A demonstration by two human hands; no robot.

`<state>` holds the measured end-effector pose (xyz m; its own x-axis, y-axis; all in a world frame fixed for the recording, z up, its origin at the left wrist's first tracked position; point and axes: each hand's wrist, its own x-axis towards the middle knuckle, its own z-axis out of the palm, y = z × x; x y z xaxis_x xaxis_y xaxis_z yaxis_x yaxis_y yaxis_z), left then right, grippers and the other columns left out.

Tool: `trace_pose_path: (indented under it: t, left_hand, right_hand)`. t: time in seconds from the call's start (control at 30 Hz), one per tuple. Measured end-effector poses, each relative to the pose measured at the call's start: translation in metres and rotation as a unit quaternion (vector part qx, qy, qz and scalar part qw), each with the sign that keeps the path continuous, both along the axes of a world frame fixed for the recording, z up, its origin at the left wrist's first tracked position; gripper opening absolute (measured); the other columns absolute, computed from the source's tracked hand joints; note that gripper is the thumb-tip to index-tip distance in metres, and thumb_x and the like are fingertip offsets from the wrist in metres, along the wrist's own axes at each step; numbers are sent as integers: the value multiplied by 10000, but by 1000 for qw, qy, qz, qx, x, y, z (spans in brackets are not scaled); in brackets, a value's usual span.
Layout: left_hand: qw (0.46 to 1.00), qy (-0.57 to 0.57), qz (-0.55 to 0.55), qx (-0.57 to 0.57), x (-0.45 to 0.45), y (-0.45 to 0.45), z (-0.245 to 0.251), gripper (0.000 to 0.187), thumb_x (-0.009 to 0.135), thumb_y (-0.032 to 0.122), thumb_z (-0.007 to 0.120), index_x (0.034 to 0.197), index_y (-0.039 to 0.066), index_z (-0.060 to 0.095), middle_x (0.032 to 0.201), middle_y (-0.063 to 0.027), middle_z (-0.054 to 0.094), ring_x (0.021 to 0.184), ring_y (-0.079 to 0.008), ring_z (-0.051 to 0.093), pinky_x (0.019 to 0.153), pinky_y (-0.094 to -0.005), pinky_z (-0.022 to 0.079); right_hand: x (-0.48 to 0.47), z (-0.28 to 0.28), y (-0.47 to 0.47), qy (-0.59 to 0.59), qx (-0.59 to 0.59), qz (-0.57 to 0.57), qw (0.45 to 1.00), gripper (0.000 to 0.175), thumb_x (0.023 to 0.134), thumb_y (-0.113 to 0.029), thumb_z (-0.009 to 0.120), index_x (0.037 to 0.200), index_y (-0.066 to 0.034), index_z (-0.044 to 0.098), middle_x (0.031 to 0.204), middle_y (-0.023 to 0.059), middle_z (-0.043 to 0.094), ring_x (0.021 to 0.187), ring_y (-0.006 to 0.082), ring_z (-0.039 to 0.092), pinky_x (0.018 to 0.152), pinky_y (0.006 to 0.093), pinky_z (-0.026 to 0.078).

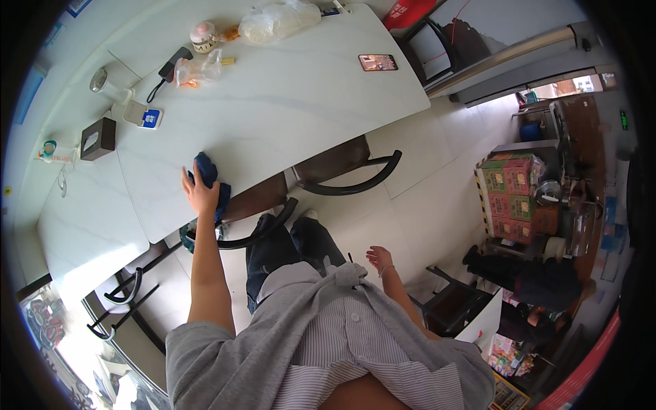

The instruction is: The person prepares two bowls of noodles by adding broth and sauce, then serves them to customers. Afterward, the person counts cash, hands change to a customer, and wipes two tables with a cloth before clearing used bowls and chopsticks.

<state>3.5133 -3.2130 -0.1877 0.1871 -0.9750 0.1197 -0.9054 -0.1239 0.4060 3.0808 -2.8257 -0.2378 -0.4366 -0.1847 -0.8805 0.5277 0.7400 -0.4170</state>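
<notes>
My left hand (200, 193) rests at the near edge of the white marble-patterned table (287, 97), its fingers spread over a crumpled dark blue cloth (206, 169). Part of that cloth drapes over the edge toward a chair. Beyond the hand, toward the wall, stand a brown tissue box (98, 139) and a small white open-lidded box (143, 115) with a blue inside. Away from the table, my right hand (379, 258) hangs in the air at my side, holding nothing, fingers loosely bent and apart. A bracelet circles that wrist.
Dark chairs (333, 163) with curved black backrests stand along the table. A phone (378, 62), a clear plastic bag (279, 21), a lidded jar (204, 37) and a glass jar (108, 86) are on the tabletop. Stacked cartons (512, 197) and two people (538, 279) are at the right.
</notes>
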Motion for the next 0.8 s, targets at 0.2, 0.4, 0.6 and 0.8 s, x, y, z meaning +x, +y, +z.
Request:
trace_pose_path:
  t: [0.2, 0.4, 0.6, 0.8]
  left_hand:
    - [991, -96, 24, 93, -67, -21, -12, 497, 699, 544, 654, 1128, 294, 629, 1369, 57, 455, 1232, -250, 395, 891, -537, 354]
    - [995, -18, -96, 5, -119, -31, -11, 293, 689, 355, 705, 952, 232, 669, 1224, 67, 551, 1134, -235, 470, 873, -533, 365]
    - [996, -40, -76, 21, 2, -22, -25, 307, 722, 310, 677, 1021, 241, 660, 1277, 13, 531, 1176, -248, 471, 892, -517, 397]
    - [949, -109, 292, 52, 162, 0, -17, 368, 765, 458, 626, 1077, 264, 652, 1356, -31, 486, 1165, -317, 488, 836, -446, 481]
  right_hand:
    - [-24, 1, 4, -1, 60, -2, 998, 247, 844, -239, 588, 1045, -95, 603, 880, 90, 670, 735, 186, 647, 609, 270, 490]
    - [-18, -42, -9, -35, 31, 255, 966, 200, 855, -236, 584, 982, -85, 617, 883, 95, 674, 746, 203, 648, 625, 303, 495]
    - [11, -35, -145, 33, -101, 510, 854, 137, 876, -198, 553, 912, -101, 643, 844, 71, 665, 753, 185, 646, 659, 287, 489]
    - [48, 35, -252, 16, -115, 245, 963, 217, 888, -233, 550, 1026, -75, 607, 852, 68, 665, 742, 162, 639, 672, 264, 486]
